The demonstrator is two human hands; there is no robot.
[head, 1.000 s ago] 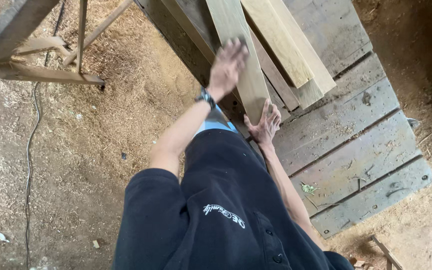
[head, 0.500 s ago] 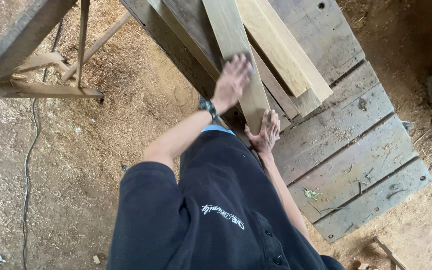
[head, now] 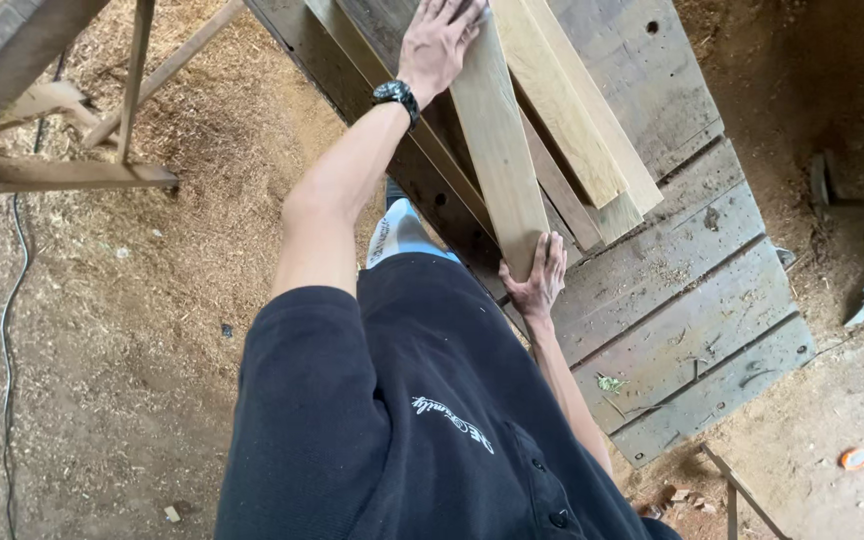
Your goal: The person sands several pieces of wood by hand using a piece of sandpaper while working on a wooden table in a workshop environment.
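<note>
Positioning step: left hand (head: 439,42) flat on pale plank (head: 497,150), right hand (head: 537,280) gripping its end. Next: likely aligning w/ stack on counter (head: 692,290).

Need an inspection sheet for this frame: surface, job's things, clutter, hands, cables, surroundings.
Surface: weathered grey plank workbench, worn, with holes and gaps.
Job's things: long pale wooden board lying lengthwise on the bench; two more pale boards stacked beside it.
Clutter: small green scrap on the bench planks.
Hands: left hand, with a black wristwatch, flat on the board's far part; right hand gripping its near end.
Cables: thin dark cable trailing over the floor at left.
Surroundings: sawdust-covered dirt floor; wooden trestle frame at upper left; small orange object on the ground at right.
</note>
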